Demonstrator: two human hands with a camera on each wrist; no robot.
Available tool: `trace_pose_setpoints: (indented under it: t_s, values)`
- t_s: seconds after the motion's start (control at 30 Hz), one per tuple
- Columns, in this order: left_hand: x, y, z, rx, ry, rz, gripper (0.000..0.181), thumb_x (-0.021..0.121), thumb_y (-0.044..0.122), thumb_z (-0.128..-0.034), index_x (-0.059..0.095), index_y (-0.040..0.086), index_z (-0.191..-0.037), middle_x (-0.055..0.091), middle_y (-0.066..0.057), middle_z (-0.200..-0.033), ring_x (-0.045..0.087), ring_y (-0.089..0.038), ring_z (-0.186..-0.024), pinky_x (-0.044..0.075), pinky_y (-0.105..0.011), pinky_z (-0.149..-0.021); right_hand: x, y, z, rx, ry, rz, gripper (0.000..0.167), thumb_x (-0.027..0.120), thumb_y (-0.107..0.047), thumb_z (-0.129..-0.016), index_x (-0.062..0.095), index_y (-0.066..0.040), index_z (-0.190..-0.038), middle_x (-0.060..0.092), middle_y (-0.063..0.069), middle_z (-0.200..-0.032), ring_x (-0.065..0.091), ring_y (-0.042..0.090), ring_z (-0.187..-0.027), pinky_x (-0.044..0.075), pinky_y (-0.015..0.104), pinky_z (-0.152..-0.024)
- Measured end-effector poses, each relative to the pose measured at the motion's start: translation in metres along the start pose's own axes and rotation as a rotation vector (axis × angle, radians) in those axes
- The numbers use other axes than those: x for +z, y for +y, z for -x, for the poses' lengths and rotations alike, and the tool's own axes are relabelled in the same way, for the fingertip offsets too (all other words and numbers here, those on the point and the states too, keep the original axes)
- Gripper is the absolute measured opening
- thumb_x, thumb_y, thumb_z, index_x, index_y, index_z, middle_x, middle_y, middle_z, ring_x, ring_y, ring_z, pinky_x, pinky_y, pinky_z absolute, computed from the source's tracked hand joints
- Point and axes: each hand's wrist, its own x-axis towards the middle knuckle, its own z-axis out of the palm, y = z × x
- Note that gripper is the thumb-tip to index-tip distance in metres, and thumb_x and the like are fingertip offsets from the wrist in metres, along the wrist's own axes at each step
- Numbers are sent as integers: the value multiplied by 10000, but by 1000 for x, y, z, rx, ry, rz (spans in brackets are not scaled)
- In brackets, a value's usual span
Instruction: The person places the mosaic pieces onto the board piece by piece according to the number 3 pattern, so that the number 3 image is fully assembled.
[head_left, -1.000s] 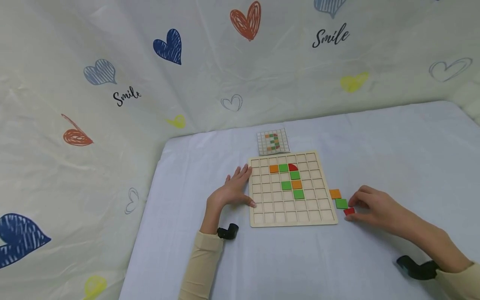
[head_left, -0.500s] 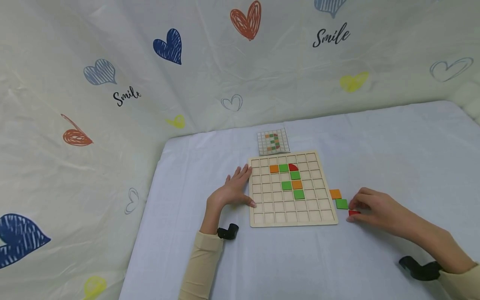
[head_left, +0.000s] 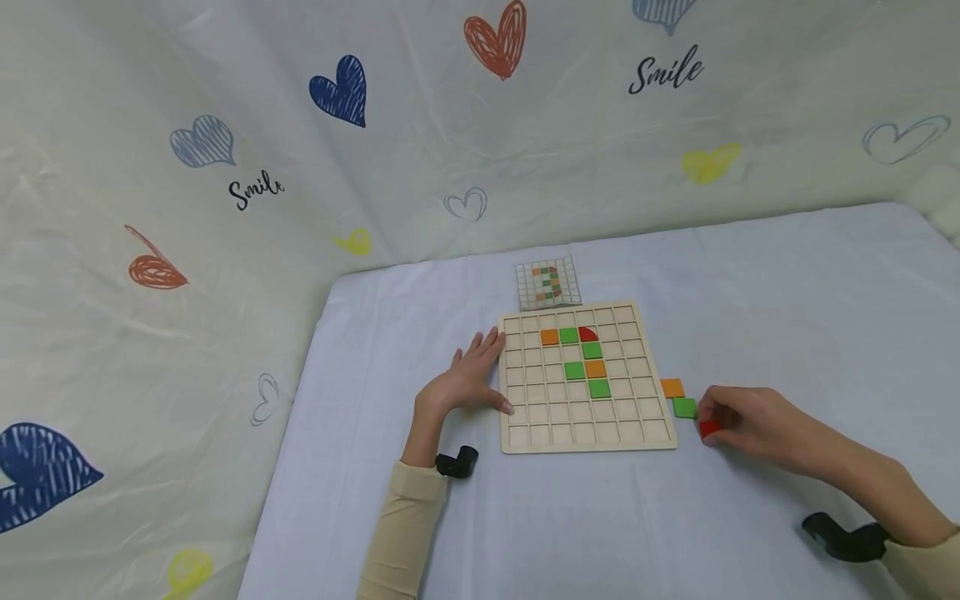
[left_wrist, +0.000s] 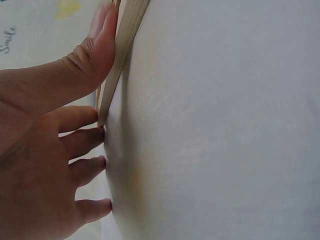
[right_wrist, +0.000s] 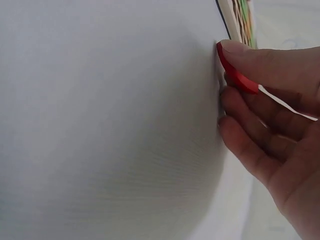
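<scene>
My right hand (head_left: 757,423) pinches a red tile (head_left: 708,427) between thumb and fingers, just right of the board. In the right wrist view the red tile (right_wrist: 235,72) is tilted up, one edge curved, its lower end near the cloth. My left hand (head_left: 467,379) is spread along the left edge of the wooden grid board (head_left: 532,435), thumb (left_wrist: 92,55) on the rim and fingers straight. Several orange, green and red tiles sit in the board's cells, among them a rounded red tile (head_left: 588,334). Beside the board lie an orange tile (head_left: 672,388) and a green tile (head_left: 684,407).
A pattern card (head_left: 547,283) with a printed grid lies behind the board. White cloth (head_left: 585,525) covers the table. A curtain (head_left: 570,158) printed with hearts hangs behind it. Each wrist wears a black camera, such as the one on the right (head_left: 843,537).
The red tile lay flat by the green one; my right hand has drawn it slightly right and now pinches it, tilted up. The left hand and board stay put.
</scene>
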Motion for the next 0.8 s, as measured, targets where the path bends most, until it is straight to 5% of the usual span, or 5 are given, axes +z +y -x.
trace_pose_setpoints:
  t_s: [0.33, 0.8]
  values:
    - [0, -1, -1, 3, -3, 1, 1214, 902, 290, -798, 71, 151, -1673, -29, -8, -1745, -79, -237, -1611, -19, -533, -1293, -2, -2, -5, -79, -4, -43, 299, 854, -6, -768, 681, -204, -909, 669, -183, -869, 602, -59, -770, 578, 206, -688]
    - [0, 1, 1, -6, 4, 6, 1205, 903, 266, -800, 80, 138, -1672, -20, -17, -1747, -75, -245, -1613, -26, -530, -1294, 1, -5, -17, -160, 110, -109, 322, 867, -3, -765, 708, -226, -933, 704, -179, -908, 627, -56, -777, 577, 172, -701]
